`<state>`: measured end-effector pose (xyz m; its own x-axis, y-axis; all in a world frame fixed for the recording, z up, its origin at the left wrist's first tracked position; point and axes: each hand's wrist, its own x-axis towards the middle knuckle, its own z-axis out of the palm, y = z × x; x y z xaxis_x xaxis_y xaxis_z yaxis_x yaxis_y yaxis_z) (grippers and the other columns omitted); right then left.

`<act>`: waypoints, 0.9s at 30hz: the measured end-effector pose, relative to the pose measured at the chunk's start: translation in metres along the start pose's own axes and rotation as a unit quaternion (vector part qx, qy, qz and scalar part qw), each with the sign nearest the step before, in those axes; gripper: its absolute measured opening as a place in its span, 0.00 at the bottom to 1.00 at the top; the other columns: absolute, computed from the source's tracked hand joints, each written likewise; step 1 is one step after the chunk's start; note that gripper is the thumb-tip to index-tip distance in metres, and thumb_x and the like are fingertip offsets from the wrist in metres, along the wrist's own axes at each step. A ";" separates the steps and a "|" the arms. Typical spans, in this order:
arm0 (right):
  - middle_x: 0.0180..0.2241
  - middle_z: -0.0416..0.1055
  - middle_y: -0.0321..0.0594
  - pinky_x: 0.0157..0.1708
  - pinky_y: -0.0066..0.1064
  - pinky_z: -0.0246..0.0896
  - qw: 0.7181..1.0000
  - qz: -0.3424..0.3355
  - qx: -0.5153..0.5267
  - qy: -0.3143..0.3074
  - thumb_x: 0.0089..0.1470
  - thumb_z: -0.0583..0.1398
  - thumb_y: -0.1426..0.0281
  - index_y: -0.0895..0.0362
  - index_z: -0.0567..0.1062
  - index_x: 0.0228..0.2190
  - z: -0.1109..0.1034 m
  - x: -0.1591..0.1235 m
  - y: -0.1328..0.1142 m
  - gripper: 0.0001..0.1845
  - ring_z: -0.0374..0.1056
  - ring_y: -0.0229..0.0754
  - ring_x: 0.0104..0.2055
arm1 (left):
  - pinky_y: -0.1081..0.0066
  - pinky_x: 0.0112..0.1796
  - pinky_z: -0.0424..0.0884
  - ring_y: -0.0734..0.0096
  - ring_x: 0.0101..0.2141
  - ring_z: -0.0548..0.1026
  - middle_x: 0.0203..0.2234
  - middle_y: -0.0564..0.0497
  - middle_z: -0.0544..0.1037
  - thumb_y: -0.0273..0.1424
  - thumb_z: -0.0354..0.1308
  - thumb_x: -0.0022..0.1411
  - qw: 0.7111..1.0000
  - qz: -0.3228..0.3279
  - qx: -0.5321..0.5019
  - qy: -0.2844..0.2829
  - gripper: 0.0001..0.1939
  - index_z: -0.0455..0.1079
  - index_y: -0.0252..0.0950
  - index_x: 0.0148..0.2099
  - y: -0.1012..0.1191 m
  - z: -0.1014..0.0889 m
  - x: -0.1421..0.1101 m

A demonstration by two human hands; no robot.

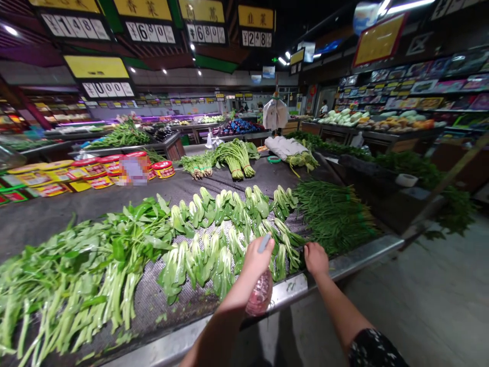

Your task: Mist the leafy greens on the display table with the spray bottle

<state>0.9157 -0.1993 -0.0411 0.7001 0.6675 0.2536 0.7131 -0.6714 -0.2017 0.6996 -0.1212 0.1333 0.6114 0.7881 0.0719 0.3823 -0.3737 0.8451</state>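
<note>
Left arm point(230, 308) and right arm point(339, 307) reach forward, fingers point(309, 252) curled.

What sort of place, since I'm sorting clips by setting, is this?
Most likely a supermarket's produce section: price signs hang overhead, rows of leafy greens lie on a display stand, and stocked shelves stand in the background at the picture's right.

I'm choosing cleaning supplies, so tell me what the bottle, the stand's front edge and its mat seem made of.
Bottle: probably pinkish plastic, glossy and see-through. Front edge: likely smooth metal, judging by its silvery glare. Mat: perhaps rubber or plastic; its dark, meshed surface leaves it open.
</note>
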 end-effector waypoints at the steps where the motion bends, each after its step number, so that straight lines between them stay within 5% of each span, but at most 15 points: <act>1: 0.37 0.69 0.47 0.42 0.31 0.51 1.000 0.001 0.000 -0.001 0.61 0.46 0.65 0.59 0.72 0.39 0.000 0.000 0.000 0.18 0.63 0.44 0.42 | 0.67 0.28 0.65 0.66 0.25 0.69 0.23 0.50 0.72 0.42 0.48 0.62 1.000 -0.006 0.001 0.002 0.18 0.67 0.37 0.26 0.000 0.002 0.002; 12: 0.36 0.70 0.45 0.41 0.31 0.50 1.000 0.010 0.002 0.002 0.61 0.47 0.66 0.58 0.72 0.37 0.002 0.004 -0.001 0.16 0.64 0.44 0.41 | 0.67 0.30 0.64 0.66 0.28 0.69 0.27 0.50 0.72 0.44 0.47 0.62 0.999 0.010 -0.006 0.036 0.17 0.66 0.37 0.30 0.001 -0.005 0.013; 27: 0.35 0.70 0.45 0.42 0.30 0.51 1.000 0.013 0.002 0.011 0.60 0.48 0.66 0.58 0.72 0.37 0.005 0.004 -0.001 0.15 0.64 0.43 0.42 | 0.66 0.27 0.63 0.65 0.23 0.67 0.20 0.50 0.69 0.43 0.51 0.60 0.999 0.000 -0.013 0.049 0.17 0.63 0.41 0.22 0.005 -0.014 0.019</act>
<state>0.9179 -0.1943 -0.0445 0.7178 0.6425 0.2682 0.6946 -0.6873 -0.2124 0.7038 -0.1013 0.1464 0.5409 0.8321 0.1222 0.3637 -0.3625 0.8581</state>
